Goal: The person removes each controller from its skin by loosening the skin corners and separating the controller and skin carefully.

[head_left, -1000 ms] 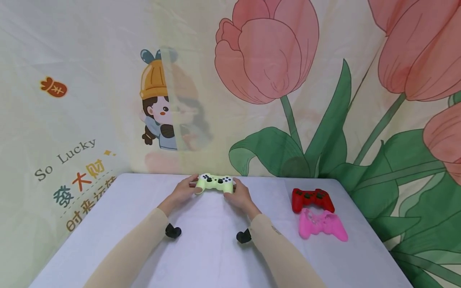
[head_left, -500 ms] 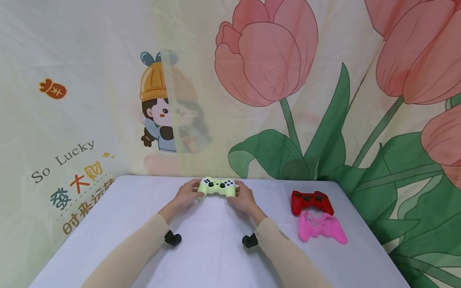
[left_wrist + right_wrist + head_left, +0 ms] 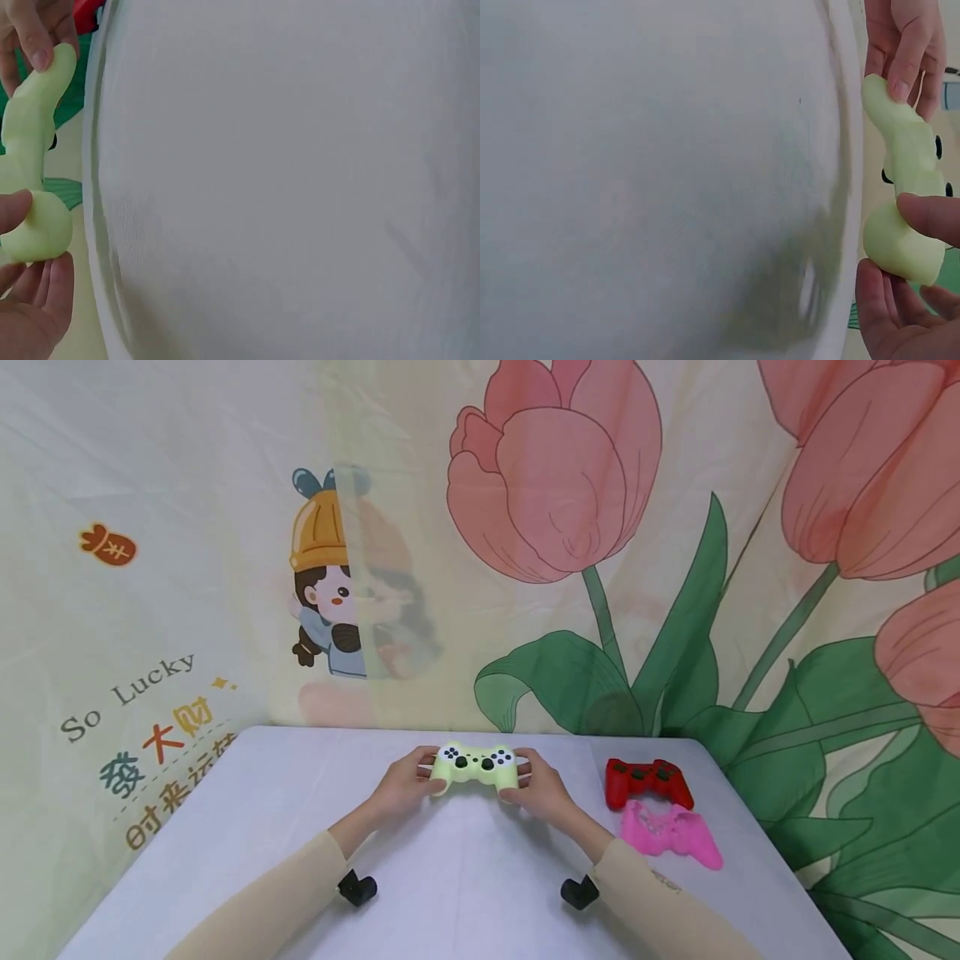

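A game controller point(image 3: 474, 765) in a pale green sleeve, with a white face and dark sticks and buttons, is held near the table's far edge. My left hand point(image 3: 405, 783) grips its left handle, thumb on top and fingers underneath. On the other side my right hand point(image 3: 543, 785) grips the right handle the same way. In the left wrist view the green sleeve point(image 3: 34, 127) fills the left edge between both hands. The right wrist view shows the controller's rounded handle point(image 3: 900, 244) pinched between thumb and fingers.
To the right on the white table point(image 3: 450, 893) lies a red game controller point(image 3: 649, 783). Just in front of it is a pink controller-shaped sleeve point(image 3: 670, 833). A printed cloth point(image 3: 555, 485) with tulips hangs behind the table.
Both hands have brought the green-sleeved controller to the right and a little nearer. The forearms have shifted along with it, while the red controller and pink sleeve stay put.
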